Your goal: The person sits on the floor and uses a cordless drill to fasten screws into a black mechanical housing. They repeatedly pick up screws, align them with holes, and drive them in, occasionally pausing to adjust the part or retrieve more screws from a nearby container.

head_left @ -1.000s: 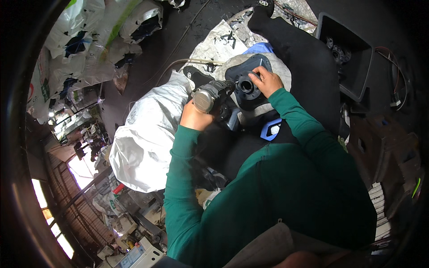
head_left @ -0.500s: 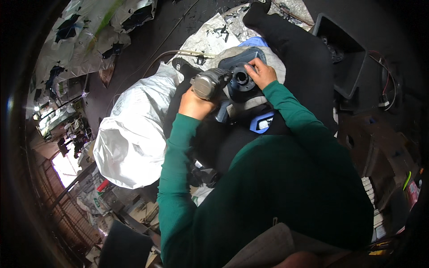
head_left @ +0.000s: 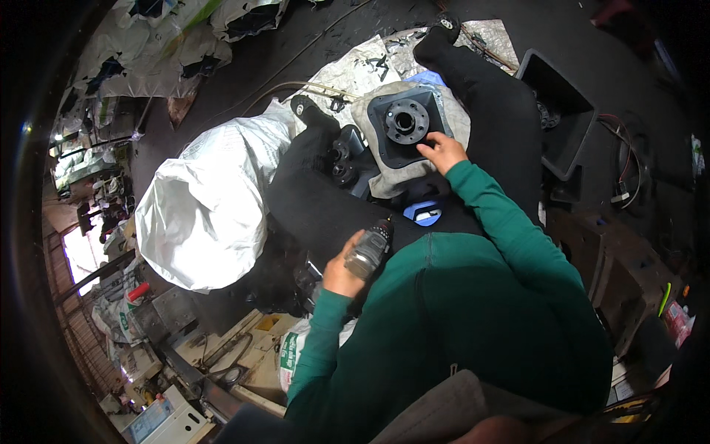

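Observation:
My left hand (head_left: 342, 275) is wrapped round a dark cordless drill (head_left: 370, 248), held low near my lap with its bit pointing away from me. Between my legs sits a black square-flared plastic part (head_left: 403, 159). On it lies a round black flange (head_left: 407, 122) with a raised central collar and several holes round its face. The fingers of my right hand (head_left: 444, 153) are bent together by the flange's near right edge; whatever is between the fingertips is too small to make out. A pale cloth pad (head_left: 382, 185) lies under the square part.
A large white sack (head_left: 203, 222) gapes open at my left. More dark round parts (head_left: 344, 163) lie by my left leg. To the right stands a black bin (head_left: 573, 126) holding similar parts. A blue-rimmed item (head_left: 424, 214) is in front of my lap.
My left hand has drawn the drill back from the flange, toward my lap. My right hand has shifted slightly nearer, from the flange's upper right side to its near right edge.

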A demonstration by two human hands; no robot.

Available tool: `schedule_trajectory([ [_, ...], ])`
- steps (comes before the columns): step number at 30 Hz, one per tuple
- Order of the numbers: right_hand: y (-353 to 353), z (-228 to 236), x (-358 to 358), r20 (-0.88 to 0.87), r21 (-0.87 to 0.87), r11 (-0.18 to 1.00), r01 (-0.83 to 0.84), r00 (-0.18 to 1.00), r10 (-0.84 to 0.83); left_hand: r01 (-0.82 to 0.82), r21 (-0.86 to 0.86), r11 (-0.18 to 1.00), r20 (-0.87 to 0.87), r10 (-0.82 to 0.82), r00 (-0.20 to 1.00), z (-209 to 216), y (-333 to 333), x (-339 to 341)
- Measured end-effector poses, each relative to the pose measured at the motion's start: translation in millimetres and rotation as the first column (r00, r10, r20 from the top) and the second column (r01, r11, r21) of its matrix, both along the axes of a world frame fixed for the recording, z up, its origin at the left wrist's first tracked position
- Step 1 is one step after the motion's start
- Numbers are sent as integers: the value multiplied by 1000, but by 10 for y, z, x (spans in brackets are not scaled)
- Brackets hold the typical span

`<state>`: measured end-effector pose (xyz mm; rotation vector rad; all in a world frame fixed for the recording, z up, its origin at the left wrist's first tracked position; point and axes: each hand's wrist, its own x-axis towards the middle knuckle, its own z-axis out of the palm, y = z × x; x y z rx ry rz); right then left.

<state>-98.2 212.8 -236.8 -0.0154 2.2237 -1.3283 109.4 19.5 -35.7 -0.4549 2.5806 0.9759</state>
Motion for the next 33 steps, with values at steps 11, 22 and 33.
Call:
schedule_trajectory([
  [11, -161, -277, 154, 9, 329, 804, -496, 853, 522, -28, 50, 998, 17, 27, 999, -216, -78, 120],
  [22, -20, 476, 236, 711, -700, 320, 638, 578, 401, 51, 238, 970, -204, -1, 979, 413, -263, -380],
  [33, -51, 731, 278, 827, -526, 162, 835, 459, 323, 263, 74, 962, -268, -235, 934, 350, -52, -750],
])
